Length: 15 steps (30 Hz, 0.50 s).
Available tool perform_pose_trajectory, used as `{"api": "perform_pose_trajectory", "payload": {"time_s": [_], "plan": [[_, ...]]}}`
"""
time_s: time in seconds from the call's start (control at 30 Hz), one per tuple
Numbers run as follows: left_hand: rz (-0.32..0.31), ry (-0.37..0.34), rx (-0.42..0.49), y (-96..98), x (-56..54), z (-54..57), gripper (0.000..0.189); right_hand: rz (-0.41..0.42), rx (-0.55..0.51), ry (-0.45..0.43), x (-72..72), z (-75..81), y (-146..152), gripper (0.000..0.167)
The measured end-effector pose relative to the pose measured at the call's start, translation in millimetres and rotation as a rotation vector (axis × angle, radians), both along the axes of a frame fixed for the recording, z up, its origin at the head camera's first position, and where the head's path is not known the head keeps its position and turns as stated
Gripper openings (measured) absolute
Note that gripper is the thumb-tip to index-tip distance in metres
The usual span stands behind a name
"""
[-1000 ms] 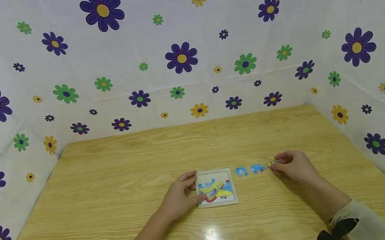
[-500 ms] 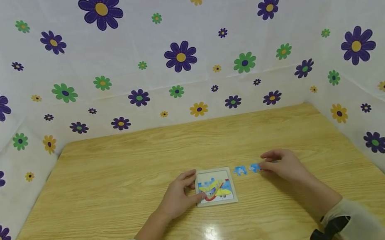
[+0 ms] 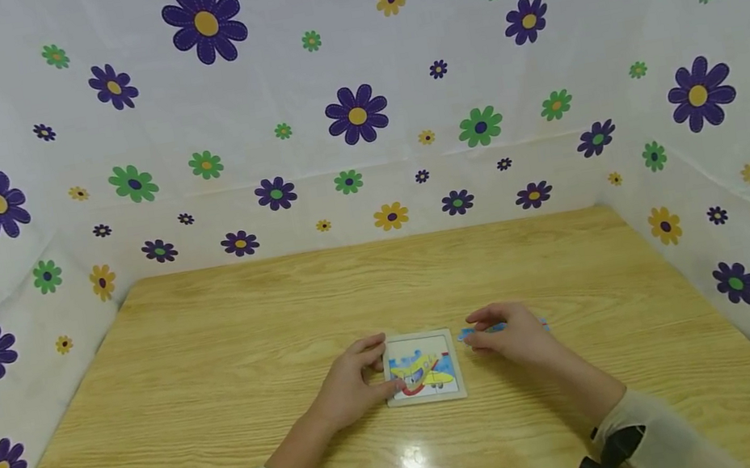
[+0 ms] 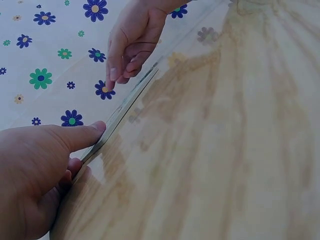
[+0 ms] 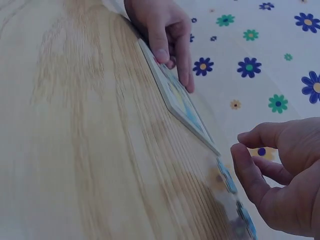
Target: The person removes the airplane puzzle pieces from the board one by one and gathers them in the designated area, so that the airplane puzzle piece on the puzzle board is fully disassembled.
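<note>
A square wooden jigsaw tray point(image 3: 460, 372) lies on the table, its picture a yellow airplane with a pale bare strip along the top. My left hand point(image 3: 353, 385) grips the tray's left edge, thumb on top and fingers along the side. Just right of the tray, my right hand point(image 3: 515, 336) hovers with bent fingers over a row of blue puzzle pieces. Its fingertips are at the nearest puzzle piece point(image 3: 463, 334). In the right wrist view, thumb and finger come close together with nothing visible between them. Blue pieces point(image 5: 246, 220) lie beneath; the hand partly hides the row in the head view.
The wood-grain table point(image 3: 247, 311) extends around the tray and reflects light near its front. White cloth point(image 3: 291, 75) printed with flowers stands along the back and both sides. A dark wrist camera point(image 3: 611, 458) sits on each sleeved wrist.
My right hand has moved left along the row of puzzle pieces, from the far right one to the one nearest the tray. The left hand and tray stay in place.
</note>
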State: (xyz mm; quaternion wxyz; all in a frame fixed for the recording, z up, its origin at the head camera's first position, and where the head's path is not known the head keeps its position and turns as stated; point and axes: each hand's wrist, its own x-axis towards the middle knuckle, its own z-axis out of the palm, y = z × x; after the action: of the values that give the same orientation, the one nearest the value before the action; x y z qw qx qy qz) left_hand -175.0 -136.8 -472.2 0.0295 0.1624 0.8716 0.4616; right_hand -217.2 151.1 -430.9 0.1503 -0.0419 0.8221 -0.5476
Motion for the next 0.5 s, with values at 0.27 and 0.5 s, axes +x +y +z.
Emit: {"api": "perform_pose_trajectory", "payload": {"time_s": [0.27,0.5], "plan": [[-0.002,0.007,-0.001,-0.4,0.4,1.6,0.071,0.16,-0.037,-0.004,2.2,-2.8,-35,0.04],[-0.013,0.036,-0.014,-0.6,0.9,3.0,0.07,0.314,-0.064,-0.033,6.3,-8.5,-60,0.041]]}}
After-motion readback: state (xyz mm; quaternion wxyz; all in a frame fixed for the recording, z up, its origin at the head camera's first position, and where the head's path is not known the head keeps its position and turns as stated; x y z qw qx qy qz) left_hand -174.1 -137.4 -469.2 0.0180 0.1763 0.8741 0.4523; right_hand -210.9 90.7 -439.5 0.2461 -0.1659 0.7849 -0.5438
